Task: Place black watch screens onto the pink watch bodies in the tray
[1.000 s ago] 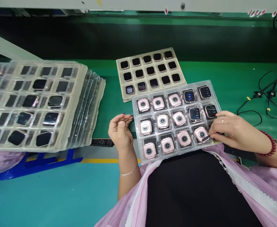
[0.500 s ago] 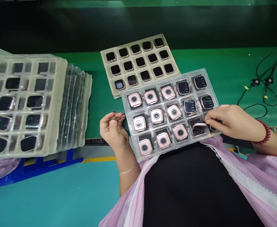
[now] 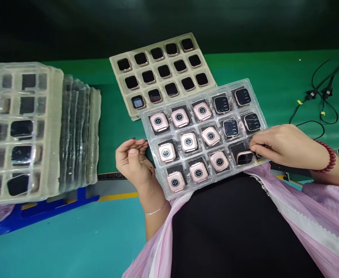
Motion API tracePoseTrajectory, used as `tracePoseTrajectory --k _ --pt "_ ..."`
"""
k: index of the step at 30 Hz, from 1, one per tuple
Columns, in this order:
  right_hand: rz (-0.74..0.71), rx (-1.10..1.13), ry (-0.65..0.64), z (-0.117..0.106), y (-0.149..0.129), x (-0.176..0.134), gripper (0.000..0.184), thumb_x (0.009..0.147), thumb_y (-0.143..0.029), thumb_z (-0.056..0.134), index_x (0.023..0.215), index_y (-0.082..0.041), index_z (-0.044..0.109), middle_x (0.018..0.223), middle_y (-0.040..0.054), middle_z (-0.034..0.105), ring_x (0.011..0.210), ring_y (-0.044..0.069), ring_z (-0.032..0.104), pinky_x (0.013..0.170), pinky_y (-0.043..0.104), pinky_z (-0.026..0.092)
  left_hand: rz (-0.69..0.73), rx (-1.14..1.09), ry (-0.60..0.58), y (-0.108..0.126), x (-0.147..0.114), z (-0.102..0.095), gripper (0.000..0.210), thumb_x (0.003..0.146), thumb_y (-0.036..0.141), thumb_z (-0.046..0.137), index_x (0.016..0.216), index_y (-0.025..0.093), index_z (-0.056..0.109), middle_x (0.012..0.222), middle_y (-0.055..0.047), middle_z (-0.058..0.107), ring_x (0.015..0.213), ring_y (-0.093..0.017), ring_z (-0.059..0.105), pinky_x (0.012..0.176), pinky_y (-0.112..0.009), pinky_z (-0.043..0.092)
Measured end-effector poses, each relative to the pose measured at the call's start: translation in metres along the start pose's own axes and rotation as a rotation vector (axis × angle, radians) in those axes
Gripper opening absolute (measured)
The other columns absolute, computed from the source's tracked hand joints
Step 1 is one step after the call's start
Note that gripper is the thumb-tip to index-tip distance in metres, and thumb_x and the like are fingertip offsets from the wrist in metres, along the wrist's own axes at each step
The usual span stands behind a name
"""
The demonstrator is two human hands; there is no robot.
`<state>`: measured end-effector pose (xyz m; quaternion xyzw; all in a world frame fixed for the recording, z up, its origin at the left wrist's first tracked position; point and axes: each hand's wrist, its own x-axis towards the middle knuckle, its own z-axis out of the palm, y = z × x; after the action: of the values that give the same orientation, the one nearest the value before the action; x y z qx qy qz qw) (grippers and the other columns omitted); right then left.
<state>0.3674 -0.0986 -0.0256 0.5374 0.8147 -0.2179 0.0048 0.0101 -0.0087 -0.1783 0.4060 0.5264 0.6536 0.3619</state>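
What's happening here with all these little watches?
A person sits at a green bench with a clear tray of pink smartwatch bodies in front of them. The right hand tips one watch up on edge in its pocket in the tray's near row. The left hand steadies the tray's left edge. Most watches lie back-up, a few screen-up.

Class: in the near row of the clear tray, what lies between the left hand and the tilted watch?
Head view: three pink watches, backs up, between left hand and tilted watch.
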Motion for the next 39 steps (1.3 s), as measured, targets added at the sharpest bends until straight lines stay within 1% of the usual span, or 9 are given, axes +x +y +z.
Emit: tracePoseTrajectory --k 4,9,11,13,18,26,32,36,39 --pt "-0.035 0.013 0.044 0.003 0.001 0.0 0.031 0.099 -0.033 0.044 0.074 -0.02 0.058 0.07 0.0012 0.063 0.061 0.016 0.056 0.056 0.029 0.031 -0.011 -0.048 -0.005 0.002 0.0 0.003 0.025 0.075 0.026 0.064 0.096 0.013 0.059 0.083 -0.005 0.067 0.075 -0.014 0.064 0.077 -0.029 0.055" --pt "-0.016 -0.175 0.279 0.012 0.004 0.012 0.03 0.102 -0.031 0.04 0.083 -0.019 0.059 0.08 0.0049 0.064 0.075 0.02 0.06 0.063 0.031 0.036 -0.012 -0.094 -0.027 0.004 -0.002 0.002 0.024 0.076 0.024 0.066 0.097 0.011 0.062 0.084 -0.007 0.068 0.075 -0.014 0.066 0.077 -0.03 0.055" --pt "-0.041 -0.235 0.313 0.013 0.006 0.016 0.029 0.102 -0.03 0.039 0.084 -0.019 0.059 0.08 0.0057 0.064 0.076 0.021 0.06 0.064 0.032 0.037 -0.024 -0.083 -0.038 0.004 -0.002 0.0 0.024 0.078 0.026 0.066 0.097 0.012 0.062 0.086 -0.007 0.068 0.077 -0.015 0.066 0.079 -0.031 0.056" --pt "-0.094 -0.206 0.301 0.011 0.006 0.018 0.026 0.101 -0.028 0.04 0.084 -0.019 0.058 0.08 0.0055 0.063 0.075 0.021 0.06 0.064 0.032 0.038 -0.039 -0.065 -0.043 0.004 -0.002 -0.002 0.023 0.08 0.027 0.066 0.097 0.014 0.063 0.088 -0.006 0.068 0.08 -0.015 0.066 0.082 -0.032 0.056" --pt "-0.092 -0.025 0.413 -0.004 0.007 0.03 0.017 0.098 -0.022 0.044 0.095 -0.019 0.06 0.089 0.0064 0.065 0.079 0.021 0.061 0.068 0.031 0.043 -0.039 -0.002 -0.063 0.003 -0.002 -0.003 0.023 0.082 0.03 0.065 0.1 0.016 0.062 0.091 -0.005 0.067 0.085 -0.016 0.067 0.085 -0.032 0.056" --pt "-0.169 -0.167 0.361 -0.003 0.006 0.114 0.022 0.095 -0.022 0.046 0.088 -0.016 0.067 0.09 0.0081 0.067 0.08 0.022 0.061 0.059 0.03 0.035 -0.03 -0.051 -0.072 0.001 0.0 -0.004 0.024 0.08 0.032 0.068 0.098 0.016 0.064 0.089 -0.006 0.069 0.082 -0.014 0.067 0.085 -0.031 0.055" --pt "-0.173 0.052 0.28 -0.025 0.006 0.127 0.021 0.092 -0.021 0.05 0.08 -0.016 0.067 0.079 0.0037 0.068 0.073 0.018 0.06 0.063 0.028 0.038 -0.023 -0.052 -0.067 -0.004 0.003 -0.005 0.03 0.077 0.039 0.071 0.096 0.017 0.064 0.086 -0.006 0.07 0.08 -0.016 0.068 0.084 -0.033 0.056" --pt "-0.052 -0.005 0.214 -0.03 0.015 0.135 0.022 0.092 -0.024 0.051 0.079 -0.018 0.067 0.073 0.0018 0.066 0.067 0.017 0.057 0.059 0.028 0.035 -0.029 -0.082 -0.073 -0.005 0.005 -0.004 0.032 0.075 0.041 0.073 0.095 0.017 0.066 0.085 -0.006 0.07 0.079 -0.015 0.068 0.082 -0.031 0.056" --pt "-0.033 0.004 0.142 -0.033 0.016 0.14 0.028 0.094 -0.03 0.05 0.074 -0.019 0.064 0.067 0.0014 0.061 0.061 0.015 0.054 0.057 0.028 0.033 -0.03 -0.114 -0.078 -0.004 0.005 -0.004 0.032 0.074 0.04 0.075 0.095 0.017 0.066 0.085 -0.006 0.07 0.079 -0.015 0.068 0.082 -0.03 0.056"
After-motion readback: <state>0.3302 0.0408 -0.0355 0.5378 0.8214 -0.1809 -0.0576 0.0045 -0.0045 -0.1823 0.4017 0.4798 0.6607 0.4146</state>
